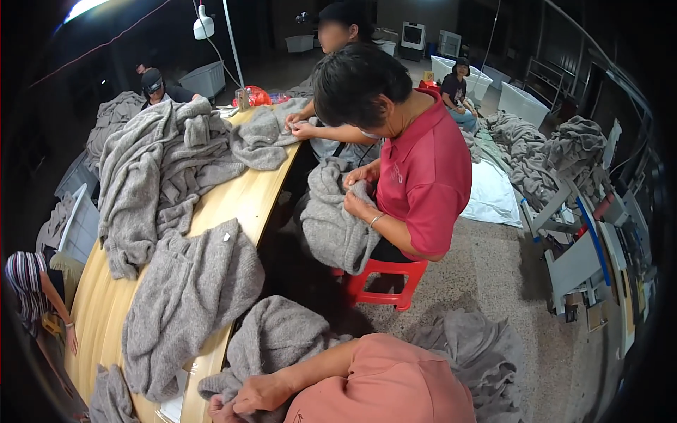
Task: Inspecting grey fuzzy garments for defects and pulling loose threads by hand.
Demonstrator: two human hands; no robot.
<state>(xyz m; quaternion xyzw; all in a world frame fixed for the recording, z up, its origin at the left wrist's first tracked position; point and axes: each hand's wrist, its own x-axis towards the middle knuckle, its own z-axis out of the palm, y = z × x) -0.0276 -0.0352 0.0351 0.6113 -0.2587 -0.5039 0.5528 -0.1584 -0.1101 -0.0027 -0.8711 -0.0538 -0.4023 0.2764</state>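
At the lower edge, my right hand [262, 393] reaches in from a salmon sleeve, its fingers pinched together at the edge of a grey knitted sweater [278, 331]. My left hand [221, 410] is right beside it, partly cut off by the picture's edge, with bent fingers closed at the same fabric. The sweater lies bunched against the table's edge, in front of my body. Fine detail between the fingertips is too small to make out. Another grey sweater [190, 303] with a small white tag lies on the wooden table [240, 204] close by.
A co-worker in a red shirt [434, 169] sits on a red stool [384, 285], both hands on a grey sweater [338, 218]. More knitwear [159, 169] is heaped on the table. Another grey pile [472, 352] lies behind me. Other people sit farther off and across the table.
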